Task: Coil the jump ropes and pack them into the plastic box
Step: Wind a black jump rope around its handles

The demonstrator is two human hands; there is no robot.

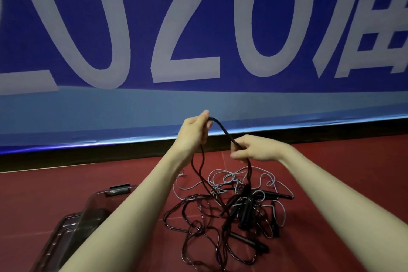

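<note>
Both hands hold one dark rope (220, 128) up above the tangle, probably to draw it free and start a coil. The left hand (194, 130) has its fingers curled round the strands at the top of the arch; the right hand (251, 148) pinches them lower. On the red floor (342, 172) lies the pile (238, 203): at least one grey rope (229, 178) among dark ones (exact count unclear). One plastic box (88, 212) sits open at the left, its lid (59, 232) beside it.

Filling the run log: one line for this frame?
left hand: holds black rope | right hand: holds same rope | rope pile: floor | plastic box: left
</note>
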